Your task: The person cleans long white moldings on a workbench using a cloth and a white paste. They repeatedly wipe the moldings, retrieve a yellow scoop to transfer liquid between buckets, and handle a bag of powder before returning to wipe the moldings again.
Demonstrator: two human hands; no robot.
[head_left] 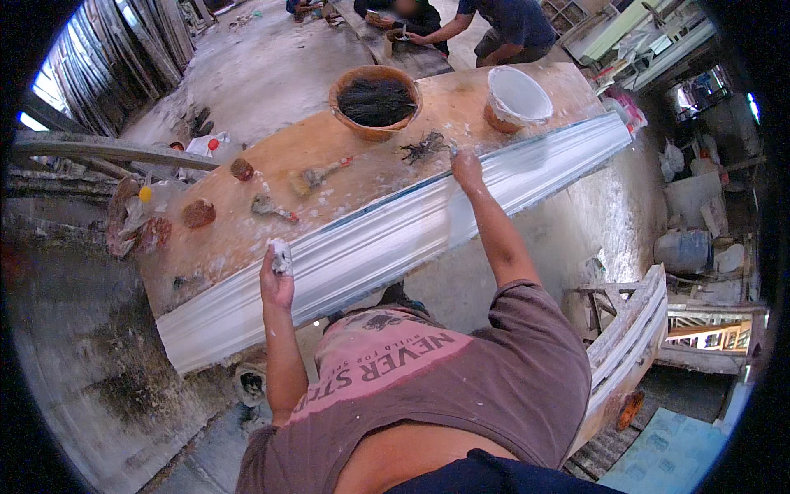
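Observation:
A long white ribbed moulding (370, 247) lies slantwise before me along the near edge of a wooden board (239, 222). My left hand (277, 288) is closed round a small dark object smeared with white paste (281, 258), above the moulding's left part; its exact kind is unclear. Over the moulding's far edge, right of centre, my right hand (467, 171) has its fingers drawn together; what they hold, if anything, is too small to name. Just left of that hand, a tangle of dark fibres (423, 148) rests on the board.
Beyond the fibres stand an orange-brown basin (336, 97) of dark fibres and a white-coated tub (520, 97). Two paste-covered brushes (317, 176) and brown lumps (198, 214) lie leftward. Two people (514, 29) work at the back. White moulding lengths (629, 329) stand at right.

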